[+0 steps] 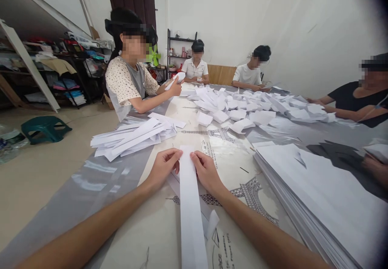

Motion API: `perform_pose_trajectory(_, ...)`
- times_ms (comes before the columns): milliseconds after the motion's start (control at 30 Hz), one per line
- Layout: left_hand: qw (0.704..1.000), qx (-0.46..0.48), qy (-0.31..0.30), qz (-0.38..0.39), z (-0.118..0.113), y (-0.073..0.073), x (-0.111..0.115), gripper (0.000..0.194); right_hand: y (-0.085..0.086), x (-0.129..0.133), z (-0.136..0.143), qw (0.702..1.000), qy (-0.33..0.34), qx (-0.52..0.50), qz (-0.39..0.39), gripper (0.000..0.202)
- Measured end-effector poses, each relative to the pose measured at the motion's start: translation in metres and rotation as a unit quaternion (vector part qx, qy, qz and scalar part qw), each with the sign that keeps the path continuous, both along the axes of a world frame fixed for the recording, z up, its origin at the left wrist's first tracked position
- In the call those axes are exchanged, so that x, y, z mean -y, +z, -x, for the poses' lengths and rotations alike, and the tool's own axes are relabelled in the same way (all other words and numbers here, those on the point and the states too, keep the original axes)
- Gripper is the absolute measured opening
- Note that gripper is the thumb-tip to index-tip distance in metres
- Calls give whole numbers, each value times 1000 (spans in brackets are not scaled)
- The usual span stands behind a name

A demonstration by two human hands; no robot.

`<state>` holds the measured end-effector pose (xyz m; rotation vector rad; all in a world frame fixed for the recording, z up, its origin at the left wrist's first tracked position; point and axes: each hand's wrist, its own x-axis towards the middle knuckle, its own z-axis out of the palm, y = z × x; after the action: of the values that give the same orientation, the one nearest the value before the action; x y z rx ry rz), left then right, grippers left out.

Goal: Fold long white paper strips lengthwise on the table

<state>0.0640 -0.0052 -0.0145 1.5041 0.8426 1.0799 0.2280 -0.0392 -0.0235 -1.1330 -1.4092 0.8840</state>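
A long white paper strip (190, 204) runs from the bottom edge of the head view up to both my hands. My left hand (165, 164) pinches the left edge of its far end between thumb and fingers. On the opposite edge, my right hand (206, 170) grips the strip the same way. Beneath the strip, another piece of white paper (212, 222) lies on the table with a corner curling up. A pile of flat paper strips (136, 135) rests beyond my left hand.
Many folded white papers (233, 107) are heaped across the table's far half. A thick stack of large sheets (321, 192) lies at the right. Several people sit around the table; the one at far left (130, 75) holds folded paper. A green stool (45, 128) stands on the floor.
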Motion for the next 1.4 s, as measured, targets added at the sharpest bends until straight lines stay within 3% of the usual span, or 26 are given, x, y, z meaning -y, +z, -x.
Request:
perform_pose_trajectory(500,1000,-23,5,-6,3,-2,-1,36,-3,-2,-1,999,18,-23,12,40)
perform_pose_trajectory(667,1000,-6,24,-7,2,-2,-1,44,-3,-2,0,999,42,-9,16,40)
perform_pose_trajectory(867,997,-43,53,-45,2,4,4,46,0,-1,1,1000,28,2,-3,40)
perform_pose_trajectory(1400,995,-49,73,-56,1,7,5,40,0,0,1,1000,23,1,-1,39)
